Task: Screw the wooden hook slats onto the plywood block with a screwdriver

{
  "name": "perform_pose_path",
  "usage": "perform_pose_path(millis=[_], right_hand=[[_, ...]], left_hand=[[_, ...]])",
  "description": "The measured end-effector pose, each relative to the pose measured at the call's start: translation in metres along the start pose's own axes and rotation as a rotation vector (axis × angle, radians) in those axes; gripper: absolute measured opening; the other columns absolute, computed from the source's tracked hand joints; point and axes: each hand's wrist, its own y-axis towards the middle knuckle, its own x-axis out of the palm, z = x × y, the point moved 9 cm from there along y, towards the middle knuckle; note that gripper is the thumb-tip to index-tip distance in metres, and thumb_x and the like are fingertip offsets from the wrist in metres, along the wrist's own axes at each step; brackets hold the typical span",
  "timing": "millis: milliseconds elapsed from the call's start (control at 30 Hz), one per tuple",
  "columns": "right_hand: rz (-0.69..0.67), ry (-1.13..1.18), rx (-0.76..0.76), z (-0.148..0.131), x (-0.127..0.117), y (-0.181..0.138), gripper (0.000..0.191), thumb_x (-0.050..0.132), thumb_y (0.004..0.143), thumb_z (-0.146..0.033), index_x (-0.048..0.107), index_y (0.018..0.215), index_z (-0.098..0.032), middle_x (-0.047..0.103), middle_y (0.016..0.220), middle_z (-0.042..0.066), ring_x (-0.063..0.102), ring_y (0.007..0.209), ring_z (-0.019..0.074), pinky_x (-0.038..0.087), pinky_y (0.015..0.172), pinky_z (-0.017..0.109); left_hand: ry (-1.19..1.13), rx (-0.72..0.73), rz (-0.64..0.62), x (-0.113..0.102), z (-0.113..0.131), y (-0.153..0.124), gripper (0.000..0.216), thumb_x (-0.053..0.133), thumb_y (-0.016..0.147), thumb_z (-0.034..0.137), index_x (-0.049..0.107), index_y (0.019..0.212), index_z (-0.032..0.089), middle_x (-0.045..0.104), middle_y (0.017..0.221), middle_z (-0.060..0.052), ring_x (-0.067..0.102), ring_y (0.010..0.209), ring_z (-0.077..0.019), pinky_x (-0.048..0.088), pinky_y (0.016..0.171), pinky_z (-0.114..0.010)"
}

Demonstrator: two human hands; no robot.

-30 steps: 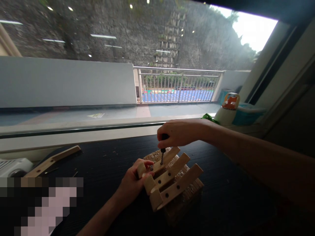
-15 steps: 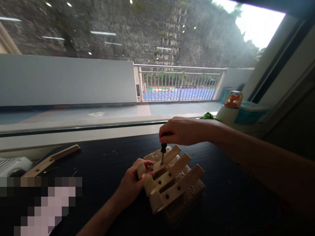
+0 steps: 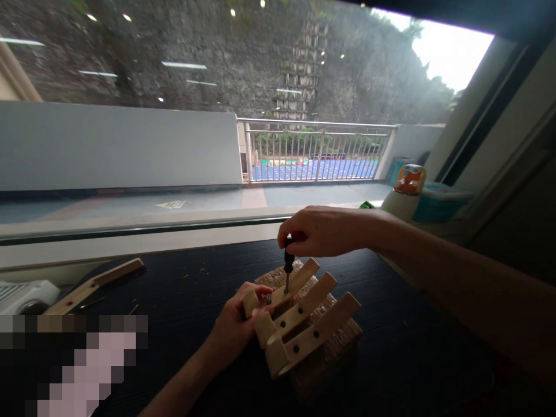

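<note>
My right hand [image 3: 319, 230] is closed around the black handle of a screwdriver [image 3: 289, 263], which stands nearly upright. Its metal shaft reaches a screw hole in the farthest of three wooden hooks [image 3: 299, 279]. With fingers and thumb, my left hand [image 3: 237, 318] grips the near end of that same hook. Beside those fingers a screw [image 3: 268, 299] sticks up. The middle hook [image 3: 310, 301] and the nearest hook [image 3: 328, 325] lie alongside, each with two dark holes. All three rest across a brown block [image 3: 345, 339] that looks wrapped in shiny clear film.
On the dark table [image 3: 186, 307], a long wooden strip [image 3: 104, 282] lies at left near thin metal pieces. A white device [image 3: 26, 295] stands at the left edge. Beyond the sill are a railing [image 3: 321, 153] and, at right, a pale jug [image 3: 402, 200] beside a teal box [image 3: 441, 202].
The view has tilted slightly. My right hand's fingers have shifted a little on the screwdriver's handle, showing more of it. The tip stays at the same hole, and my left hand keeps its grip.
</note>
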Motion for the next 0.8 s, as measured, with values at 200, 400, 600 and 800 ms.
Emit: perform_pose_path(millis=[200, 400, 600, 800], right_hand=[[-0.033, 0.044, -0.023, 0.002, 0.006, 0.001, 0.021, 0.049, 0.079, -0.024, 0.067, 0.087, -0.016, 0.063, 0.073, 0.001, 0.048, 0.057, 0.0076, 0.033, 0.055, 0.022], [0.014, -0.012, 0.027, 0.010, 0.007, 0.004, 0.023, 0.049, 0.080, -0.030, 0.067, 0.083, -0.016, 0.061, 0.068, 0.001, 0.045, 0.054, 0.0079, 0.031, 0.052, 0.023], [0.021, -0.104, 0.034, 0.007, 0.005, 0.005, 0.024, 0.050, 0.078, -0.035, 0.066, 0.080, -0.018, 0.061, 0.069, 0.001, 0.044, 0.054, 0.0089, 0.029, 0.050, 0.024], [-0.092, -0.060, -0.005, -0.001, 0.004, 0.003, 0.022, 0.052, 0.075, -0.025, 0.068, 0.090, -0.021, 0.064, 0.077, 0.000, 0.049, 0.058, 0.0085, 0.033, 0.053, 0.023]], left_hand=[[0.018, 0.006, -0.004, 0.000, 0.001, 0.002, 0.020, 0.060, 0.076, 0.027, 0.062, 0.094, 0.018, 0.054, 0.084, 0.000, 0.052, 0.070, -0.0140, 0.043, 0.066, -0.024], [0.025, 0.017, -0.004, 0.000, 0.001, 0.002, 0.020, 0.060, 0.076, 0.028, 0.062, 0.094, 0.019, 0.054, 0.086, -0.001, 0.053, 0.074, -0.0149, 0.043, 0.068, -0.024], [0.017, 0.009, 0.003, 0.000, 0.003, 0.001, 0.021, 0.060, 0.076, 0.028, 0.063, 0.094, 0.018, 0.054, 0.085, -0.001, 0.052, 0.070, -0.0141, 0.043, 0.064, -0.023], [0.028, 0.012, 0.013, -0.001, 0.004, 0.001, 0.020, 0.061, 0.075, 0.027, 0.063, 0.093, 0.018, 0.054, 0.082, 0.000, 0.051, 0.068, -0.0138, 0.043, 0.064, -0.023]])
